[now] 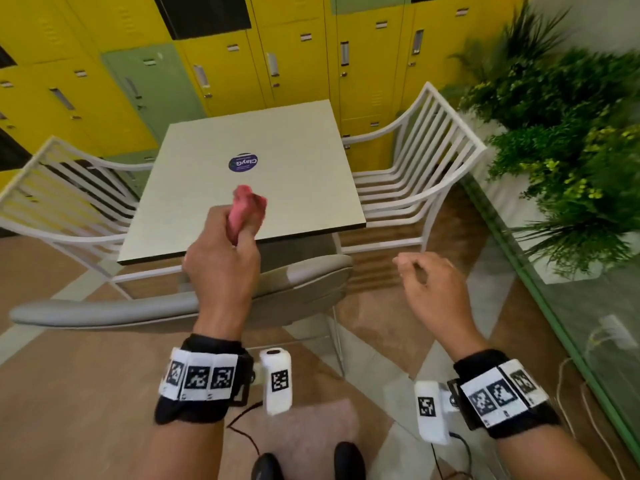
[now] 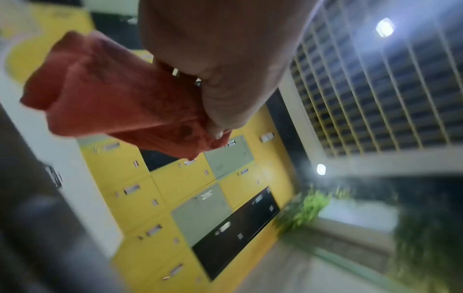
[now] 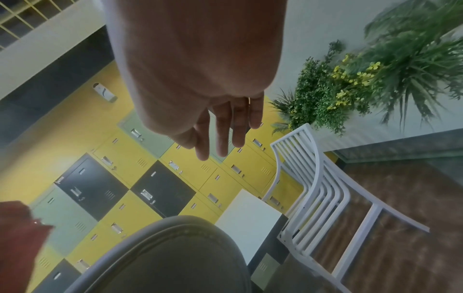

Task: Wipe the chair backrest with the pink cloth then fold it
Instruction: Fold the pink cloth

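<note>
My left hand [image 1: 228,258] grips a bunched pink cloth [image 1: 246,210], held up over the near edge of the table. The left wrist view shows the same cloth [image 2: 117,99] crumpled in my fist, and its edge [image 3: 17,237] shows at the lower left of the right wrist view. Just below my hands curves the grey padded chair backrest [image 1: 138,308], seen from above; the backrest [image 3: 170,257] fills the bottom of the right wrist view. My right hand [image 1: 424,278] hovers to the right of the backrest, fingers loosely curled, holding nothing. Its fingers [image 3: 220,128] hang relaxed.
A square pale table [image 1: 277,150] with a round blue sticker [image 1: 243,162] stands ahead. White slatted chairs flank it on the left [image 1: 65,202] and on the right [image 1: 415,161]. Yellow and green lockers [image 1: 294,57] line the back wall. Green plants [image 1: 568,133] fill the right side behind a glass panel.
</note>
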`<state>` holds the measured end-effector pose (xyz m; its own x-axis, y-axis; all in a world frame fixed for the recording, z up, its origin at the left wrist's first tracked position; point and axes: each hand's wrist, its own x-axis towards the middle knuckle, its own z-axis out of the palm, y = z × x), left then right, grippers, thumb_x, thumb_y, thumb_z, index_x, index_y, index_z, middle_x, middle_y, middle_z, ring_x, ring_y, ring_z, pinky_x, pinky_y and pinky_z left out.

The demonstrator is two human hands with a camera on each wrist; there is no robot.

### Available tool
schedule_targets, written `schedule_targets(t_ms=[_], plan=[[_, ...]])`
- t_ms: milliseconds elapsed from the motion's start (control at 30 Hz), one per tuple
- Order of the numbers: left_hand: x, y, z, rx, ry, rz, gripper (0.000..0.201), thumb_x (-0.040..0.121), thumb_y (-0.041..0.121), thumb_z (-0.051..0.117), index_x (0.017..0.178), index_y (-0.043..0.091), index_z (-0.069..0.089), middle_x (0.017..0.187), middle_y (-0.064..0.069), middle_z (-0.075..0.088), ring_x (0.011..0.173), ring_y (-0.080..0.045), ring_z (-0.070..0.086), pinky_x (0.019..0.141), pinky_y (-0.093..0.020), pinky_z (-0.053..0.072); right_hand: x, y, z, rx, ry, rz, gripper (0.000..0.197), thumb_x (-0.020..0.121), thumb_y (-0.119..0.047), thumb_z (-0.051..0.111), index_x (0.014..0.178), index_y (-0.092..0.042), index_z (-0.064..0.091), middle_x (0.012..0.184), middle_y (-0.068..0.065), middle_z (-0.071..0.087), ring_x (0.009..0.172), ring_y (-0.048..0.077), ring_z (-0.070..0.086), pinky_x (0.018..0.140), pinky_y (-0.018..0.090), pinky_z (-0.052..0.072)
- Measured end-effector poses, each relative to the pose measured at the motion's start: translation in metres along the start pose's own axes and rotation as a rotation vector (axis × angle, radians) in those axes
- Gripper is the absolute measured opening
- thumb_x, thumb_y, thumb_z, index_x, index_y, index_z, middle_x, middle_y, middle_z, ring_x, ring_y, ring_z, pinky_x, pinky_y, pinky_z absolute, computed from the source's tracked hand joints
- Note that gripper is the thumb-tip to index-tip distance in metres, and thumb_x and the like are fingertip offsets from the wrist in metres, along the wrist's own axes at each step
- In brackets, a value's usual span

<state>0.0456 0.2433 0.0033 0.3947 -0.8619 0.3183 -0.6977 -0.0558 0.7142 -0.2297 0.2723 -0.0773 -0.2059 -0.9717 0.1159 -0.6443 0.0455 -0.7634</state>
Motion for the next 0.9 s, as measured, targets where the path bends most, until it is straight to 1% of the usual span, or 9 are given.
schedule_targets(t_ms=[133,200,267,433,500,600,767,833,900], plan=[[-0.030,-0.003,0.081,0.265,-0.386,0.181,0.008,0.109,0.022,0.055,0.109,0.015,0.058,0.091,-0.010,0.075,0.090,-0.036,0.070,0.082,-0.044,0.042,0.000,-0.011,0.011,0.022,-0.043,-0.030,0.036,0.101,-0.012,0.055,0.125,-0.036,0.069,0.120,-0.016,0.064,0.116,0.012,0.057,0.099,0.040,0.051],[-0.047,0.015,0.112,0.286,-0.386,0.237,0.003,0.103,0.014,0.057,0.101,0.015,0.059,0.092,-0.014,0.075,0.090,-0.036,0.069,0.091,-0.050,0.050,0.003,-0.016,0.014,0.017,-0.024,-0.042,0.028,0.104,-0.025,0.055,0.125,-0.038,0.067,0.122,-0.015,0.067,0.114,0.010,0.059,0.098,0.040,0.052],[-0.061,0.030,0.141,0.268,-0.431,0.320,0.004,0.100,0.011,0.060,0.102,0.012,0.063,0.095,-0.018,0.072,0.094,-0.039,0.069,0.087,-0.054,0.057,0.007,-0.019,0.010,0.028,0.016,-0.040,0.024,0.106,-0.038,0.052,0.125,-0.036,0.067,0.121,-0.014,0.067,0.111,0.007,0.058,0.098,0.037,0.051],[-0.107,0.064,0.148,0.151,-0.900,0.319,0.033,0.101,0.028,0.066,0.130,0.014,0.056,0.103,-0.013,0.075,0.099,-0.043,0.073,0.083,-0.047,0.052,0.005,-0.021,-0.017,-0.003,0.114,0.017,0.037,0.106,-0.051,0.044,0.132,-0.033,0.064,0.121,-0.013,0.060,0.118,0.011,0.051,0.098,0.039,0.043],[-0.108,0.069,0.134,0.101,-0.881,0.312,0.031,0.104,0.030,0.064,0.125,0.013,0.050,0.105,-0.017,0.076,0.096,-0.046,0.073,0.075,-0.046,0.046,0.004,-0.015,-0.029,-0.019,0.125,0.024,0.038,0.107,-0.052,0.043,0.131,-0.032,0.065,0.117,-0.012,0.059,0.117,0.014,0.051,0.093,0.037,0.040],[-0.072,0.071,0.103,-0.018,-0.696,0.287,0.020,0.111,0.030,0.055,0.123,0.014,0.050,0.088,-0.002,0.070,0.073,-0.026,0.066,0.063,-0.037,0.043,0.002,-0.011,-0.037,-0.032,0.138,0.032,0.038,0.107,-0.050,0.042,0.129,-0.029,0.066,0.117,-0.008,0.063,0.112,0.017,0.053,0.089,0.034,0.038],[0.020,0.037,0.059,0.005,-0.347,0.199,0.026,0.110,0.019,0.048,0.134,0.013,0.058,0.100,-0.011,0.076,0.084,-0.036,0.069,0.072,-0.047,0.053,0.000,-0.025,-0.016,-0.003,0.103,-0.015,0.038,0.104,-0.052,0.047,0.127,-0.029,0.068,0.120,-0.009,0.066,0.115,0.015,0.056,0.093,0.038,0.046],[0.032,0.019,0.059,0.009,-0.441,0.152,0.029,0.109,0.025,0.052,0.135,0.018,0.063,0.110,-0.012,0.080,0.098,-0.038,0.074,0.086,-0.051,0.058,0.002,-0.036,-0.001,-0.017,0.072,-0.038,0.039,0.102,-0.055,0.051,0.130,-0.033,0.066,0.125,-0.009,0.067,0.118,0.013,0.057,0.098,0.042,0.051],[0.021,0.009,0.066,0.014,-0.660,0.187,0.025,0.108,0.036,0.058,0.130,0.027,0.068,0.108,-0.001,0.082,0.102,-0.028,0.076,0.093,-0.047,0.058,0.005,-0.048,0.011,-0.051,0.037,-0.056,0.044,0.100,-0.060,0.054,0.135,-0.035,0.063,0.132,-0.008,0.066,0.123,0.013,0.056,0.102,0.047,0.050]])
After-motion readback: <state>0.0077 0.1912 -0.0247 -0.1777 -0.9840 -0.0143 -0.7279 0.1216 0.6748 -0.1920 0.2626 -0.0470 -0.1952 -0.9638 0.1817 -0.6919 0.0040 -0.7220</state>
